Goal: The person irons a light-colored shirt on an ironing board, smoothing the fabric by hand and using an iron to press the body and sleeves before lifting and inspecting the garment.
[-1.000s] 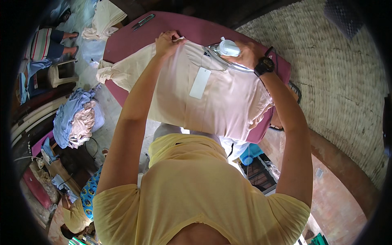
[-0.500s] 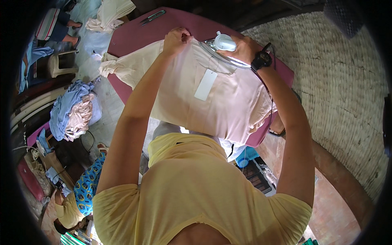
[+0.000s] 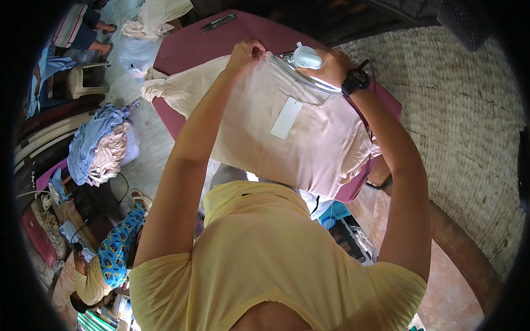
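Note:
A pale cream-pink garment (image 3: 237, 127) is spread over a maroon padded ironing surface (image 3: 187, 49). At its far edge my left hand (image 3: 246, 57) is closed, thumb and fingers pinching the fabric. My right hand (image 3: 332, 68) grips a clothes iron (image 3: 307, 57) with a pale plastic top and a shiny metal body, which rests on the garment's far right part. The iron's handle is mostly hidden under my fingers. A blank-looking white tag (image 3: 286, 117) hangs on a thin cord across the garment, just nearer to me than the iron.
Thread snips (image 3: 218, 23) lie at the surface's far left. A dark cord (image 3: 369, 160) runs down by my right forearm. A pile of blue and pink clothes (image 3: 102, 146) sits to the left, near a plastic stool (image 3: 88, 81). Other people (image 3: 118, 248) are at the left. Woven matting (image 3: 452, 110) lies right.
The whole scene sits slightly further right in the picture. Both hands keep their holds, and the iron stays at nearly the same spot on the garment.

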Demonstrator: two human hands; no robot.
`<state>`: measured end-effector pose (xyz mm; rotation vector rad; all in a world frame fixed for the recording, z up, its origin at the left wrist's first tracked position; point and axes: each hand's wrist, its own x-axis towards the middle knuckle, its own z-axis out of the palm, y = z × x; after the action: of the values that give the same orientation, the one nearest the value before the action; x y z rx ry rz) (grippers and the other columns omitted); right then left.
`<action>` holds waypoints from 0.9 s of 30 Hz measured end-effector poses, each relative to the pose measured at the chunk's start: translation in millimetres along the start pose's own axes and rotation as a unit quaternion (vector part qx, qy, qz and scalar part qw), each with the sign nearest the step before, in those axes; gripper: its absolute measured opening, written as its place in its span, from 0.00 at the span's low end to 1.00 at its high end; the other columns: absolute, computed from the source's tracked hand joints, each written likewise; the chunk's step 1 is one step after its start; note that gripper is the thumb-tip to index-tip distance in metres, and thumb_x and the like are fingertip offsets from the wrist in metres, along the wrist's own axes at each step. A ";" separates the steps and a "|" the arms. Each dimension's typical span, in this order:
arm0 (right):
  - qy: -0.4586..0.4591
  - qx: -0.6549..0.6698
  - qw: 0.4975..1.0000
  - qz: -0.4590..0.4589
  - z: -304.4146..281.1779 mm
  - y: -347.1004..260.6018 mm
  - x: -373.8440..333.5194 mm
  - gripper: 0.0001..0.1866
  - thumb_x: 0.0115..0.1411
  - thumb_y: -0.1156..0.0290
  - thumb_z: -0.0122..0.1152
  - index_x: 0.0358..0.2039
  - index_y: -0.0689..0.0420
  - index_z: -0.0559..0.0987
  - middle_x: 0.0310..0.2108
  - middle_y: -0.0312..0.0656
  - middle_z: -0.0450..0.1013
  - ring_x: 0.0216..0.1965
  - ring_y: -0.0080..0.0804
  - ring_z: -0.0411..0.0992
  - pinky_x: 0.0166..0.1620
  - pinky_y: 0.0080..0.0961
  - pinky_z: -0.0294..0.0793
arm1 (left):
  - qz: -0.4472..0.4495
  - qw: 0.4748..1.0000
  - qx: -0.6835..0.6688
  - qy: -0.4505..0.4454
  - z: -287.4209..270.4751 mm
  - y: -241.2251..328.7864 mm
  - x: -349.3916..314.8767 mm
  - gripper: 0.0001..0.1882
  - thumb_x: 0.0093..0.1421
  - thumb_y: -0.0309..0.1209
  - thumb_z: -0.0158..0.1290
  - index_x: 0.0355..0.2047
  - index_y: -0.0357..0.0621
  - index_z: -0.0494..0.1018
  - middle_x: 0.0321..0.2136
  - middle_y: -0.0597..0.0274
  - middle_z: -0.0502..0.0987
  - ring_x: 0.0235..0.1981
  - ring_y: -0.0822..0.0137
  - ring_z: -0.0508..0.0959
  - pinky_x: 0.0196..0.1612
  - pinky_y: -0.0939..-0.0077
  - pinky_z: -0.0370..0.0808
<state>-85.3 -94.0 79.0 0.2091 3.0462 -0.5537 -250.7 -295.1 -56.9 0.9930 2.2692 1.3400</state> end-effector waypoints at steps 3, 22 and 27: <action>-0.004 -0.026 1.000 0.014 7.5 1.2 8.5 0.34 0.47 0.35 0.64 0.43 0.51 0.81 0.30 0.55 0.78 0.32 0.53 0.78 0.37 0.44 0.80 | -0.029 0.999 -0.024 -0.026 -0.9 1.1 2.1 0.05 0.55 0.21 0.55 0.32 0.40 0.77 0.30 0.60 0.80 0.31 0.72 0.81 0.37 0.76 0.77; -0.017 -0.077 0.992 0.095 -2.8 -11.8 18.5 0.40 0.45 0.31 0.61 0.47 0.52 0.79 0.34 0.55 0.79 0.37 0.53 0.78 0.41 0.42 0.79 | -0.013 1.000 0.000 -0.025 0.1 -3.8 5.7 0.04 0.55 0.24 0.56 0.32 0.42 0.78 0.27 0.63 0.81 0.28 0.74 0.79 0.35 0.77 0.76; 0.050 0.020 0.983 0.174 -28.5 5.0 -7.5 0.36 0.46 0.33 0.64 0.40 0.54 0.81 0.32 0.51 0.79 0.37 0.49 0.79 0.41 0.41 0.79 | -0.023 0.999 -0.017 -0.027 -3.1 -6.8 6.0 0.05 0.51 0.26 0.59 0.30 0.43 0.77 0.27 0.59 0.80 0.29 0.67 0.80 0.36 0.74 0.76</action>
<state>-77.6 -80.3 104.3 0.7744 2.9882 -0.5912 -259.5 -295.0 -60.8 0.9479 2.2102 1.3125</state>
